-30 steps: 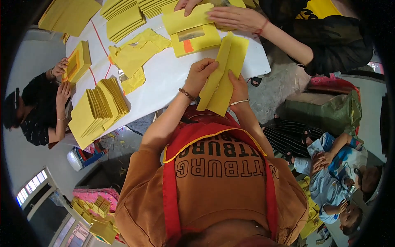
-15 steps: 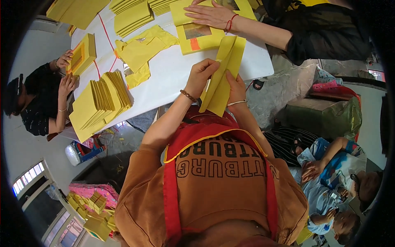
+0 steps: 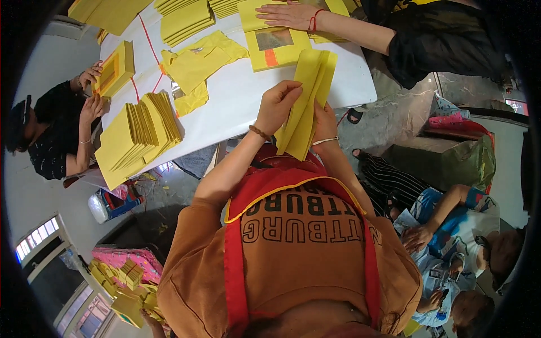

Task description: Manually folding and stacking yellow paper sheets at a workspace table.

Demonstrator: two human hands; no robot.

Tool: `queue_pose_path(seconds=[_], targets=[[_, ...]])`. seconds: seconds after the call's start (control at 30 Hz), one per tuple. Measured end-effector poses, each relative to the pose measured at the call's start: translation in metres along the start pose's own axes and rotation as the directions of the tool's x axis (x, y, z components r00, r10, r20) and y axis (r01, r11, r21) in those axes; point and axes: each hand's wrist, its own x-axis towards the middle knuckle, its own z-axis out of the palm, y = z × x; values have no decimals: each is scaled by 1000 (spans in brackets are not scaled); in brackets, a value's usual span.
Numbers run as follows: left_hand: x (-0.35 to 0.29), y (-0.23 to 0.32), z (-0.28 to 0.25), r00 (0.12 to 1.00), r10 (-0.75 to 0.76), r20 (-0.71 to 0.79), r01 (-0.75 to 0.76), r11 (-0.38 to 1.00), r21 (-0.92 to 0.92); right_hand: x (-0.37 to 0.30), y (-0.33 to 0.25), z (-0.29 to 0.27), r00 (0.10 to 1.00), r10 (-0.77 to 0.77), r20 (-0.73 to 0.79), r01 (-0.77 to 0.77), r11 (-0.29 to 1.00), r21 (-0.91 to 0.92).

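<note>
In front of my red apron I hold a long folded yellow paper piece (image 3: 304,110), creased lengthwise and tilted up to the right. My left hand (image 3: 277,106) is closed, its thumb and fingertips pinching the left flap. My right hand (image 3: 323,123) grips the lower right side, its fingers partly hidden behind the paper. Just beyond its top end, on the white table (image 3: 225,104), lies a yellow sheet with a picture panel (image 3: 275,48). A co-worker's hand (image 3: 286,16) rests flat on yellow paper there.
A fanned yellow stack (image 3: 138,135) stands at the table's left front edge. Crumpled yellow paper (image 3: 197,65) lies mid-table. At the left, another person holds a yellow box (image 3: 115,69). Two people sit at the lower right, near a large green-wrapped bundle (image 3: 445,160).
My left fingers have curled in more tightly at the paper's flap. The paper stays in nearly the same place. The co-worker's arm at the top has shifted slightly.
</note>
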Motion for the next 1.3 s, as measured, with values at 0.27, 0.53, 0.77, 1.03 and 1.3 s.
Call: queue_pose_path(seconds=[0.27, 0.53, 0.77, 1.03, 1.3], targets=[[-4, -7, 5, 982, 173, -79, -135, 927, 350, -6, -3, 10, 998, 64, 18, -66, 976, 207], [-6, 7, 11, 898, 438, -42, -393, 842, 370, -6, -2, -2, 999, 32, 38, -35, 994, 100], [-15, 29, 16, 990, 130, 57, -140, 848, 510, -13, -1, 4, 996, -73, 49, 75, 996, -40], [-25, 40, -28, 999, 16, 37, 3, 886, -463, -19, -38, -44, 996, -68, -57, 62, 992, -106], [-38, -26, -132, 974, -220, -47, 208, 962, -179, 26, -71, -130, 945, -39, -326, -17, 986, -167]])
